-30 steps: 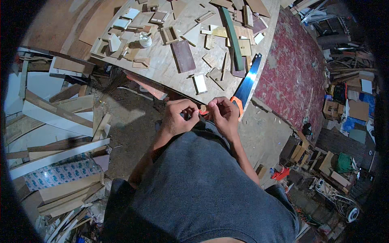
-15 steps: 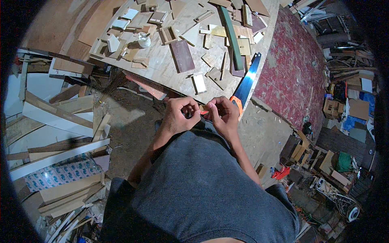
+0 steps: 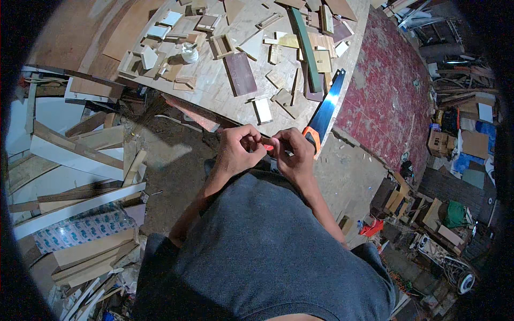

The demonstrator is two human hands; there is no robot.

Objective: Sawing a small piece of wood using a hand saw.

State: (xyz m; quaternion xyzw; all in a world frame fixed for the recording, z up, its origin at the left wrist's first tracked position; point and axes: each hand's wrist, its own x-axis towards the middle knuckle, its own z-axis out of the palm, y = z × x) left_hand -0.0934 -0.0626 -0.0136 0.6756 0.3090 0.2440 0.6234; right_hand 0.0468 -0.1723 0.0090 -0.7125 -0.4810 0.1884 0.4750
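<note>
Close in front of my body, at the near edge of the workbench (image 3: 225, 109), my two hands meet around a small thin brown piece (image 3: 266, 140) that looks like wood. My left hand (image 3: 238, 150) pinches its left end between thumb and fingers. At the other end, the fingertips of my right hand (image 3: 293, 154) close on it. A small red bit (image 3: 268, 147) shows just under the piece; whether it belongs to it I cannot tell. Right beside my right hand, a handsaw (image 3: 327, 107) with an orange handle lies along the bench edge.
Small wooden offcuts and a purple-brown board (image 3: 241, 74) are scattered over the bench, with a white bottle (image 3: 189, 53) and a long green strip (image 3: 306, 51). Stacked boards (image 3: 80, 155) fill the left side. Clutter, including a cardboard box (image 3: 441, 143), lines the right.
The small piece has been tilted between my fingers, so its broader tan face now shows as a thin dark edge. My hands stay in nearly the same place.
</note>
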